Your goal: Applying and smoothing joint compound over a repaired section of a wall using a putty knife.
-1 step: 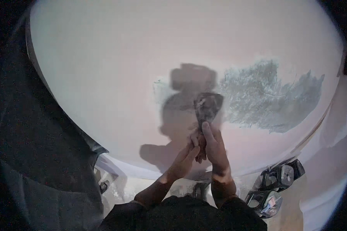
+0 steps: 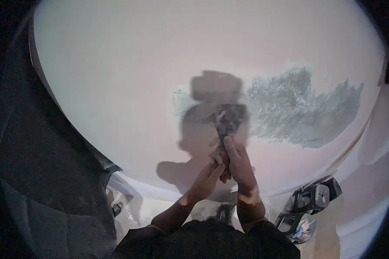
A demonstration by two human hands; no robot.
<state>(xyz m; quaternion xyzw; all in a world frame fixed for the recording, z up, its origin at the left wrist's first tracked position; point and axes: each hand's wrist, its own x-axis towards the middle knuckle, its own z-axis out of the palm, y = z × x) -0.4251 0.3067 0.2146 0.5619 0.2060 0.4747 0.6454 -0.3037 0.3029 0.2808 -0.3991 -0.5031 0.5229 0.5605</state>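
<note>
A dark putty knife (image 2: 229,121) with a broad, smeared blade points up in front of the pale wall (image 2: 116,86). My right hand (image 2: 240,164) is closed round its handle, the thumb lying along the base of the blade. From the left, my left hand (image 2: 206,179) meets it, its fingers curled in at the handle against the right fingers. Most of the handle is hidden by both hands. To the right of the blade, a rough grey patch of filler (image 2: 307,108) spreads over the wall. A smaller, fainter patch (image 2: 181,101) shows left of the blade.
My shadow (image 2: 199,129) falls on the wall around the knife. Black containers (image 2: 307,200) stand on the floor at lower right, one with crumpled material inside. Dark sheeting (image 2: 43,172) hangs along the left. A shoe (image 2: 117,209) shows at lower left.
The putty knife's blade has shifted slightly left and turned a little. Both hands keep nearly the same place and grip.
</note>
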